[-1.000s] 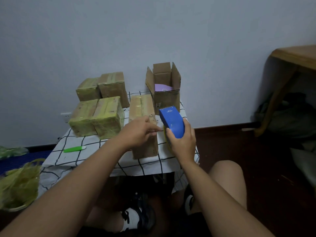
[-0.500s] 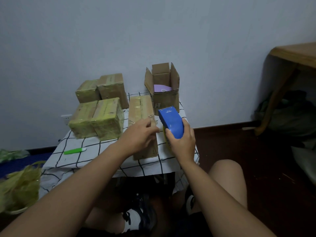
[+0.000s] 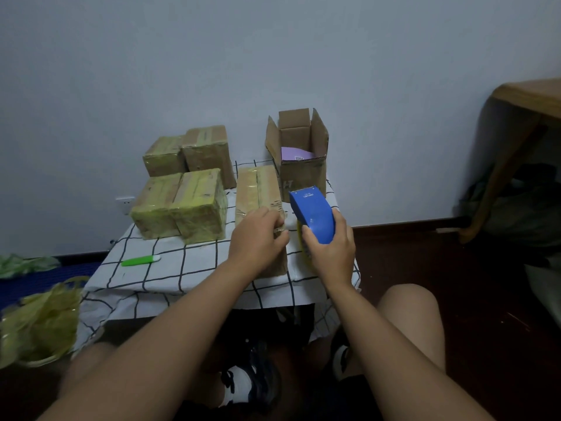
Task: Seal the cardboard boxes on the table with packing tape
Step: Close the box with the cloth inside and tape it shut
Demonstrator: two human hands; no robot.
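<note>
Taping the middle box (image 3: 258,196): left hand (image 3: 258,238) presses tape on it, right hand (image 3: 329,253) grips the dispenser (image 3: 312,215); four boxes (image 3: 182,205) left of it look sealed, the open box (image 3: 299,165) behind waits

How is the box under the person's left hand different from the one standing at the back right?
The near box is closed and lies long and flat, with tape across its top; the back box stands upright with its flaps open, a purple item showing inside. The left hand rests on the near box; nothing touches the back one. Both are plain brown cardboard on the checked cloth.
</note>
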